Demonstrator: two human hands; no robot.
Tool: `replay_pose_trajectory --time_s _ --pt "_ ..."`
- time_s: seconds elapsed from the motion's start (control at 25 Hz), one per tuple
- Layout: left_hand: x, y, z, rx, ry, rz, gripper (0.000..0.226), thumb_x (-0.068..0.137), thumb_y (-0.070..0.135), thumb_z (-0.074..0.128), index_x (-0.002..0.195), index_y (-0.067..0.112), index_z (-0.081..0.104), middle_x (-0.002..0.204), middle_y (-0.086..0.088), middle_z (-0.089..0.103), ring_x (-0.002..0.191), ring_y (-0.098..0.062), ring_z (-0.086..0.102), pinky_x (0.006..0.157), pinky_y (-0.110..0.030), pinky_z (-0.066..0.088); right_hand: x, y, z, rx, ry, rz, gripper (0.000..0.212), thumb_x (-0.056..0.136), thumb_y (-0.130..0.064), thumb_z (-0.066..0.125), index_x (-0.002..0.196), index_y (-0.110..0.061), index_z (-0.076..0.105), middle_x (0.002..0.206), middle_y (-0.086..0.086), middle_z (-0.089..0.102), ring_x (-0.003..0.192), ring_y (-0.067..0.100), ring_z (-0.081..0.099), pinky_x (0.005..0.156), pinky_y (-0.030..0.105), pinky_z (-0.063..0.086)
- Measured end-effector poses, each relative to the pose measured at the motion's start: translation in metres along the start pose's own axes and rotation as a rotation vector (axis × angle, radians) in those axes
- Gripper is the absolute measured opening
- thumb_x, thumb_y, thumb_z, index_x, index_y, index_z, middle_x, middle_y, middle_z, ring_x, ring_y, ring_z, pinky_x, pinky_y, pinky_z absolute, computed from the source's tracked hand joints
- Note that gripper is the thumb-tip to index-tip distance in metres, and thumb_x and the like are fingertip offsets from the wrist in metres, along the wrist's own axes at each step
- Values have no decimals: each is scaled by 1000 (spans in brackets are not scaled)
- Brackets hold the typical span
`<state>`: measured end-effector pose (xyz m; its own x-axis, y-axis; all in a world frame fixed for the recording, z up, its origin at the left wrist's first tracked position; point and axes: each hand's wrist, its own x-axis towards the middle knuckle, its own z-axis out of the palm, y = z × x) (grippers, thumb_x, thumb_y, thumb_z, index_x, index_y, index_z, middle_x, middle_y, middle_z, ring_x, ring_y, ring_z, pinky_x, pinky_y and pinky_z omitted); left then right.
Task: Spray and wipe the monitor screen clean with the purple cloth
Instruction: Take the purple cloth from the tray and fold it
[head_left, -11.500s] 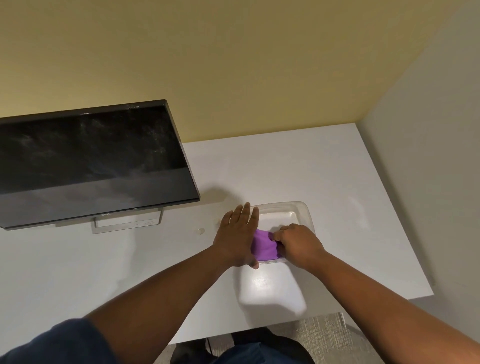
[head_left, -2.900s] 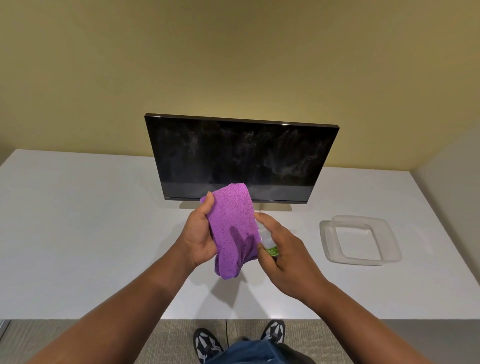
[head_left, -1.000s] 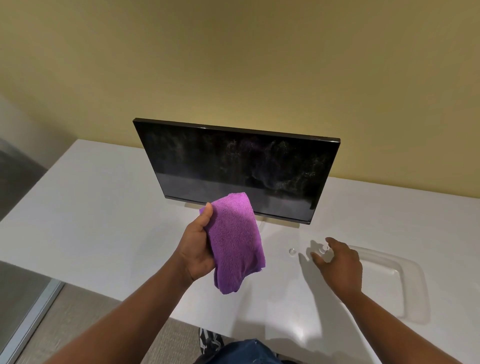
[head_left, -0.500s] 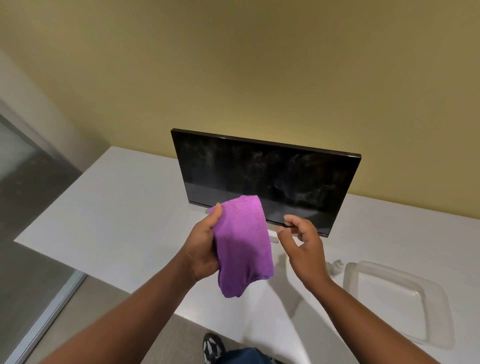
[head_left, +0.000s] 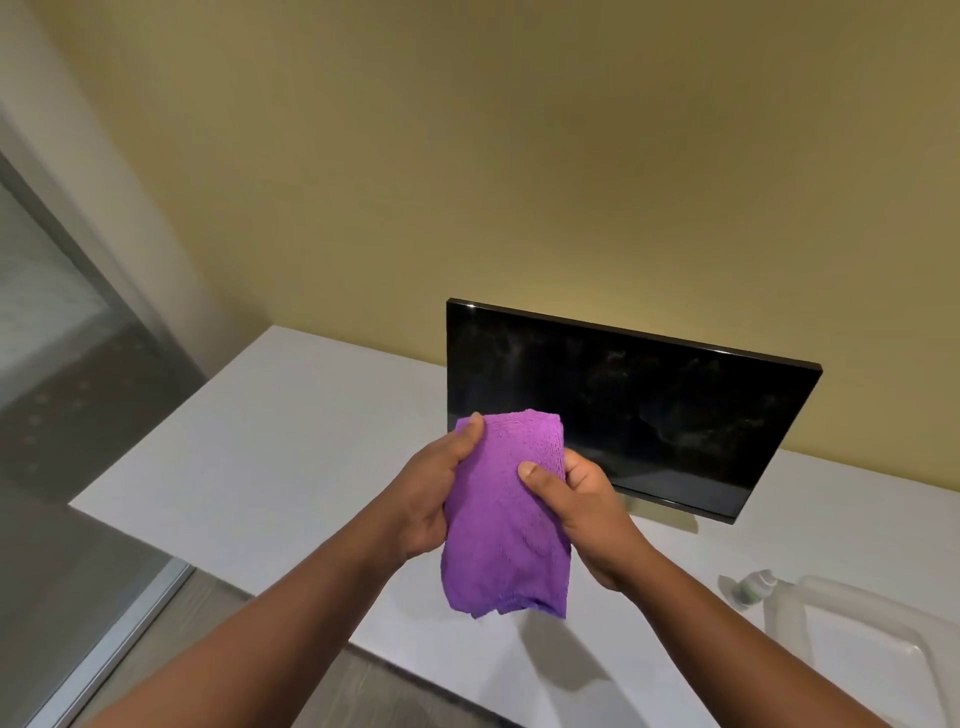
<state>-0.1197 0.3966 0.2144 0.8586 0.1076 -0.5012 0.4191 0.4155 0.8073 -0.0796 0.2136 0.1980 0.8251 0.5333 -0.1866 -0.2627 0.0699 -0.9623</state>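
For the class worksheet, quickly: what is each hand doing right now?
Left hand: closed on the purple cloth.
Right hand: closed on the same cloth.

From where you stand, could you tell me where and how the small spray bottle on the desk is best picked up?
Take the small clear spray bottle with the green label around its body, below the cap, coming from above and its left: it stands upright, and the clear plastic tray sits close on its right.

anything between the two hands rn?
Yes: in the head view the purple cloth hangs between the left hand and right hand, both gripping it.
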Motion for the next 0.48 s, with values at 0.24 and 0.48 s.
replay_pose_trajectory --time_s 0.24,0.48 --pt "-18 24 -103 84 -164 48 47 96 48 66 128 13 63 126 -13 71 117 -33 68 100 -48 55 20 9 104 272 163 49 38 90 -39 76 120 -17 69 118 16 74 104 35 73 81 44 61" --pt "-20 40 -138 52 -375 -11 48 93 41 71 136 25 61 135 -14 66 123 -36 64 100 -49 55 26 -1 147 520 259 52 53 90 -46 73 130 -13 65 121 20 72 110 41 71 84 56 60"
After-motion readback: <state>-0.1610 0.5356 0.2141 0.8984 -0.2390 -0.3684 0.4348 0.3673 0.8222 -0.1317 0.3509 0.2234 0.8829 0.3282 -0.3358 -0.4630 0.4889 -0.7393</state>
